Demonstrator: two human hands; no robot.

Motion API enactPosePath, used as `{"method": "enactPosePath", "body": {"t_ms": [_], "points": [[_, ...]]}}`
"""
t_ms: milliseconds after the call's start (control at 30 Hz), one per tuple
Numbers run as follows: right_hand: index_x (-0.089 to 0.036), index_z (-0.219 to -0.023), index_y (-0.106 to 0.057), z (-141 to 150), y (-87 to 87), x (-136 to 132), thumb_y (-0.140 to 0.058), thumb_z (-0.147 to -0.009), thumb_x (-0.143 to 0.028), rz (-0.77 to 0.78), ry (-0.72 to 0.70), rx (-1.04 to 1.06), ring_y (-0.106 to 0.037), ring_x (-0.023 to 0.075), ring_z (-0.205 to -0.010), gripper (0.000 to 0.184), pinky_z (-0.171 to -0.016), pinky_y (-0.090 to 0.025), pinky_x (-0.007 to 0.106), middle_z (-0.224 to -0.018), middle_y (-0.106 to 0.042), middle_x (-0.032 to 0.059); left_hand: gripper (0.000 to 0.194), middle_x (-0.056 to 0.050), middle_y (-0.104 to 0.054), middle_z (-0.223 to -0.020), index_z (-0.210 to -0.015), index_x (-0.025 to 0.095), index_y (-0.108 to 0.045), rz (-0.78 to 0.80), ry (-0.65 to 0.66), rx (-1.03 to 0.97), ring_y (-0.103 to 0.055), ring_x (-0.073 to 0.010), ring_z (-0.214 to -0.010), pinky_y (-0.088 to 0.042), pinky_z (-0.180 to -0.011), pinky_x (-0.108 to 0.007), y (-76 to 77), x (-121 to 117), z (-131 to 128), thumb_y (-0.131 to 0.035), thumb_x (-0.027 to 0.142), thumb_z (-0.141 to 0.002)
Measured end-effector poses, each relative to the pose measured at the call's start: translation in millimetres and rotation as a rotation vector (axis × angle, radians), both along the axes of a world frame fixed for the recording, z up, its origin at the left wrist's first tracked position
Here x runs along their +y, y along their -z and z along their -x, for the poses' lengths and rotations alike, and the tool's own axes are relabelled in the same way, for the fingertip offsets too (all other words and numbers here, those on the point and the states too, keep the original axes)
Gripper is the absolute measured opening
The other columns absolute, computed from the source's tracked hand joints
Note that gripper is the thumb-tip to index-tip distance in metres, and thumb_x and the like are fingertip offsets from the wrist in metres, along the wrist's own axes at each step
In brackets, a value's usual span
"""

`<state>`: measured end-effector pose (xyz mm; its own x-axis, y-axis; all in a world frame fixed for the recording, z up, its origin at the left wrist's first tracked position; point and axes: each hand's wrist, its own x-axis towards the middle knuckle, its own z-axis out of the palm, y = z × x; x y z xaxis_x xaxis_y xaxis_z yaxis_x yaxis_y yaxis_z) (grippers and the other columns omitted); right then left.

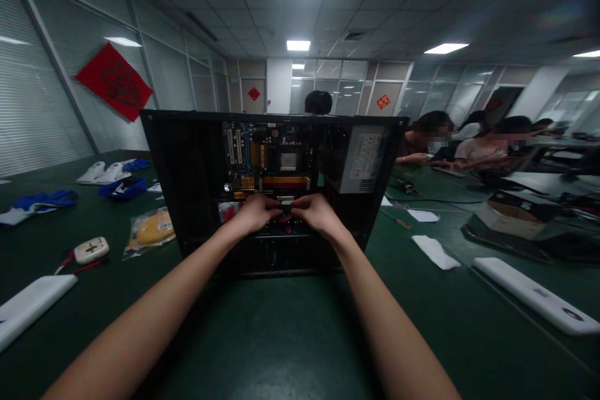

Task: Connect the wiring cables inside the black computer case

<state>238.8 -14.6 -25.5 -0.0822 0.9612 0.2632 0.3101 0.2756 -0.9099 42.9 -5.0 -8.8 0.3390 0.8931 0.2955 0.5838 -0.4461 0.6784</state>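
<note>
Computer case (pixel 164 162), stood on the desk (pixel 300 337) directly before the wearer, with its uncovered side facing the camera. Its long axis runs left to right across the view, roughly level; the power supply (pixel 368 159) occupies the right end. Inside, the motherboard (pixel 304 137) is in place: two white expansion slots (pixel 234 147) run up and down, while the memory slots (pixel 285 182) lie parallel to the long axis of the case. Both hands work just below the memory slots. The left hand (pixel 255 214) and right hand (pixel 315 212) face each other, their fingers bent and thumbs drawn in, with only a small opening, around a small pale part (pixel 285 202); whether either grips it cannot be told. State of the work: motherboard and power supply sit within the case; no cooler covers the bare metal square (pixel 289 161), and no card is seen in the white slots. Whether parts are being fitted or removed, and how much remains, cannot be determined. A bagged yellow item (pixel 152 228) lies beside the case, to the left.
</note>
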Motion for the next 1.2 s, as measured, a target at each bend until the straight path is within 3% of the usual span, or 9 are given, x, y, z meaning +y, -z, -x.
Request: {"method": "enactPosePath", "body": {"t_ms": [133,300,500,600,767,933,1067,1200], "points": [[-0.01,-0.095,-0.071,-0.6,5.2,8.3,-0.066,-0.08,-0.013,0.063,0.019,0.068,-0.066,0.0146,-0.064,0.016,-0.06,-0.05,0.022,-0.07,-0.071,0.0031,0.024,-0.004,-0.077,-0.075,-0.09,0.018,-0.078,0.123,-0.041,-0.117,-0.071,-0.023,-0.076,-0.049,-0.067,-0.027,10.6,18.3,-3.5,-0.074,0.035,-0.072],[-0.01,-0.082,-0.07,4.3,5.1,17.8,-0.067,-0.081,-0.014,0.048,0.091,-0.102,-0.066,0.0145,-0.065,0.005,-0.057,-0.048,0.019,-0.069,-0.07,0.0048,0.024,-0.007,-0.075,-0.07,-0.079,0.012,-0.076,0.18,-0.179,-0.147,-0.069,-0.0204,-0.069,-0.047,-0.062,-0.027,13.8,26.9,-4.2,-0.078,0.034,-0.07],[-0.01,-0.093,-0.071,0.2,0.6,20.8,-0.058,-0.084,-0.003,0.154,-0.084,0.053,-0.069,0.0143,-0.072,0.017,-0.068,-0.055,0.022,-0.079,-0.074,0.0047,0.026,-0.008,-0.079,-0.089,-0.097,0.011,-0.077,0.199,-0.148,-0.321,-0.072,-0.021,-0.085,-0.053,-0.078,-0.029,7.6,16.4,-6.2,-0.077,0.017,-0.071],[-0.01,-0.095,-0.071,-0.8,0.3,22.0,-0.059,-0.085,-0.003,0.174,-0.068,0.073,-0.068,0.0127,-0.07,0.017,-0.066,-0.056,0.021,-0.081,-0.074,0.0044,0.032,-0.009,-0.079,-0.1,-0.103,0.011,-0.077,0.181,-0.143,-0.313,-0.072,-0.0228,-0.095,-0.053,-0.09,-0.032,7.6,17.7,-6.2,-0.075,0.009,-0.071],[-0.01,-0.095,-0.069,2.6,-0.7,21.0,-0.061,-0.088,-0.009,0.193,-0.042,0.095,-0.069,0.0128,-0.069,0.011,-0.062,-0.056,0.02,-0.077,-0.072,0.004,0.029,-0.008,-0.078,-0.106,-0.105,0.013,-0.078,0.095,-0.19,-0.237,-0.071,-0.0237,-0.103,-0.049,-0.099,-0.034,6.1,21.1,-5.2,-0.072,0.011,-0.077],[-0.008,-0.087,-0.069,4.2,-2.2,15.9,-0.055,-0.093,-0.012,0.247,-0.003,-0.107,-0.067,0.0133,-0.065,0.016,-0.058,-0.052,0.019,-0.074,-0.072,0.0079,0.024,-0.006,-0.079,-0.092,-0.097,0.013,-0.08,0.16,-0.251,-0.19,-0.071,-0.0217,-0.091,-0.05,-0.086,-0.03,5.9,15.2,-6.5,-0.074,0.012,-0.074],[-0.009,-0.09,-0.073,1.6,-4.0,11.6,-0.057,-0.091,-0.01,0.081,-0.035,-0.426,-0.069,0.0155,-0.075,0.017,-0.064,-0.047,0.02,-0.087,-0.075,0.011,0.012,-0.002,-0.074,-0.069,-0.083,0.014,-0.08,0.258,-0.275,-0.133,-0.067,-0.0185,-0.072,-0.048,-0.069,-0.026,7.4,16.0,-7.3,-0.075,0.015,-0.072],[-0.012,-0.095,-0.077,0.3,-7.1,10.1,-0.06,-0.09,-0.011,-0.056,0.05,-0.679,-0.07,0.0177,-0.09,0.018,-0.072,-0.044,0.021,-0.095,-0.076,0.0112,0.007,-0.001,-0.072,-0.064,-0.077,0.016,-0.079,0.215,-0.331,-0.094,-0.067,-0.0182,-0.072,-0.045,-0.068,-0.025,5.8,19.9,-12.2,-0.078,0.017,-0.07]]}}
